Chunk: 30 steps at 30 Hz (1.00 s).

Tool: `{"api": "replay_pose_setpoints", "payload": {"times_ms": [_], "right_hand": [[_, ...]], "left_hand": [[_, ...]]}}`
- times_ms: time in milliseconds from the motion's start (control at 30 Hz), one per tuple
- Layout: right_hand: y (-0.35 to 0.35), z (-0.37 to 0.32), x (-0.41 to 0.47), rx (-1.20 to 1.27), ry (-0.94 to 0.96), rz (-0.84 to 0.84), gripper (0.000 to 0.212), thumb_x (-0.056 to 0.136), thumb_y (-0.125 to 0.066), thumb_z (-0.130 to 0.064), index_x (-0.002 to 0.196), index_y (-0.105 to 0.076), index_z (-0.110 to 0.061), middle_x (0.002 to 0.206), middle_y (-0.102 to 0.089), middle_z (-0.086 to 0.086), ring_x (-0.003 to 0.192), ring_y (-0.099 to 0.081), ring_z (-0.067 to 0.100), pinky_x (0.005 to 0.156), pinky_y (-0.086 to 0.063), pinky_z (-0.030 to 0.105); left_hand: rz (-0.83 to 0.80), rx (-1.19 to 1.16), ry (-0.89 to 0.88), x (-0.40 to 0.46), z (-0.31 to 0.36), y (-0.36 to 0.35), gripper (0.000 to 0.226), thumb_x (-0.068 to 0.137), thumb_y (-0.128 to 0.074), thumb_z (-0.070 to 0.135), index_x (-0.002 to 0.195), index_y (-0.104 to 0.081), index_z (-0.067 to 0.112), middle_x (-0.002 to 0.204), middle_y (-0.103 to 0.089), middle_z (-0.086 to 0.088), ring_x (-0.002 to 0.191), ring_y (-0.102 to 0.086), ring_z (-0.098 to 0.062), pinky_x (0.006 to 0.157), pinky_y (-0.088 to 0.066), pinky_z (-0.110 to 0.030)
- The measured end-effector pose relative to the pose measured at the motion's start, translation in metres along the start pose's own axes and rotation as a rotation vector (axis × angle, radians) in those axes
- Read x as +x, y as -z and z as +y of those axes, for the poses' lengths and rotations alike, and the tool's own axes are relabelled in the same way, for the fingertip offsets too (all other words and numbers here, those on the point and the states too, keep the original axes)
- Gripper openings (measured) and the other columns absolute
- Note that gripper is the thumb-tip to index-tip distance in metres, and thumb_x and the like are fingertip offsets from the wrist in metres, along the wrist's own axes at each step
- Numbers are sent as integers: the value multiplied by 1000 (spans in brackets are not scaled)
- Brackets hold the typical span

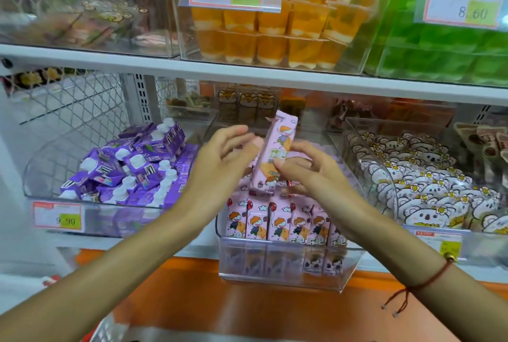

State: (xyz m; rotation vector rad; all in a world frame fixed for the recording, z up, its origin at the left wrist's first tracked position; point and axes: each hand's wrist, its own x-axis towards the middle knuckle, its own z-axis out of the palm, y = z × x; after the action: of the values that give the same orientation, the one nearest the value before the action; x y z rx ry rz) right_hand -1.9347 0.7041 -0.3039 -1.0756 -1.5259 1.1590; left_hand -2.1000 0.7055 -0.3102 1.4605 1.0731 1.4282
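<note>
A tall pink snack box (275, 154) with a cartoon child on it stands tilted above a clear bin (280, 281) on the middle shelf. My right hand (310, 168) pinches the box from the right, thumb on its front. My left hand (220, 157) touches its left side with fingers nearly straight. A row of several matching pink boxes (277, 223) stands upright in the bin below.
A clear bin of purple pouches (132, 168) sits to the left, a bin of koala-print packets (428, 187) to the right. Above, bins hold orange jelly cups (269, 25) and green packs (439, 47). Price tags hang on the bin fronts. An orange ledge (192, 300) runs below.
</note>
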Motion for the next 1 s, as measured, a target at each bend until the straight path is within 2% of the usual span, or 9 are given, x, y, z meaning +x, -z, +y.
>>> {"api": "replay_pose_setpoints", "payload": {"times_ms": [67, 133, 233, 333, 533, 667, 833, 900, 1000], "right_hand": [[3, 2, 1, 28, 0, -20, 33, 88, -66, -20, 119, -56, -18, 93, -75, 5, 81, -70, 11, 70, -57, 21], [5, 3, 0, 6, 30, -56, 35, 85, -68, -17, 118, -56, -18, 96, -74, 4, 85, -71, 15, 72, -57, 23], [10, 4, -1, 3, 99, -100, 40, 83, -69, -7, 118, -56, -21, 107, -71, -2, 98, -69, 14, 80, -54, 22], [16, 1, -3, -1, 225, -84, 41, 80, -72, -12, 115, -62, -31, 119, -66, -5, 108, -65, 14, 90, -51, 25], [18, -3, -4, 11, 315, -70, 35, 82, -70, -18, 116, -62, -22, 117, -67, -4, 109, -64, 14, 91, -49, 20], [19, -1, -4, 20, 302, -73, 36, 81, -70, -19, 116, -62, -20, 117, -67, -2, 109, -65, 15, 93, -50, 24], [20, -4, -7, 35, 295, -54, 29, 85, -68, -20, 113, -64, -25, 112, -69, -5, 107, -65, 11, 86, -52, 21], [19, -9, -8, 45, 275, -32, 28, 84, -65, -27, 112, -65, -28, 110, -70, -6, 107, -64, 10, 88, -52, 27], [7, -23, -10, 1, 271, 17, 24, 89, -58, -30, 112, -64, -26, 102, -71, -11, 100, -65, 6, 91, -52, 30]], "left_hand": [[-67, 125, -58, -2, -2, -1, 43, 87, -65, 25, 129, -53, 22, 119, -64, 13, 102, -62, 7, 80, -50, -9], [-91, 217, -144, -4, -1, 0, 41, 88, -65, 21, 129, -56, 22, 117, -65, 14, 101, -62, 8, 78, -49, -8], [-119, 316, -250, -10, 0, 2, 44, 90, -64, 20, 132, -54, 27, 122, -61, 16, 113, -56, 3, 94, -49, -24], [-129, 371, -342, -14, 0, 1, 43, 91, -62, 14, 131, -53, 27, 121, -57, 15, 117, -53, -2, 101, -46, -33], [-98, 361, -358, -14, 2, 2, 41, 90, -64, 14, 129, -55, 23, 122, -58, 11, 117, -54, -7, 101, -45, -36], [-96, 379, -364, -14, 2, 0, 42, 89, -65, 14, 128, -56, 25, 121, -58, 12, 116, -54, -6, 100, -46, -35], [-94, 380, -373, -16, 2, -2, 40, 89, -66, 21, 126, -54, 31, 119, -58, 16, 112, -54, 2, 96, -44, -19], [-96, 382, -364, -17, 8, -5, 39, 90, -64, 25, 128, -54, 30, 119, -57, 15, 113, -52, 3, 95, -43, -16], [-85, 357, -322, -23, 20, -4, 41, 93, -58, 30, 134, -52, 27, 118, -56, 14, 113, -53, 0, 98, -44, -27]]}}
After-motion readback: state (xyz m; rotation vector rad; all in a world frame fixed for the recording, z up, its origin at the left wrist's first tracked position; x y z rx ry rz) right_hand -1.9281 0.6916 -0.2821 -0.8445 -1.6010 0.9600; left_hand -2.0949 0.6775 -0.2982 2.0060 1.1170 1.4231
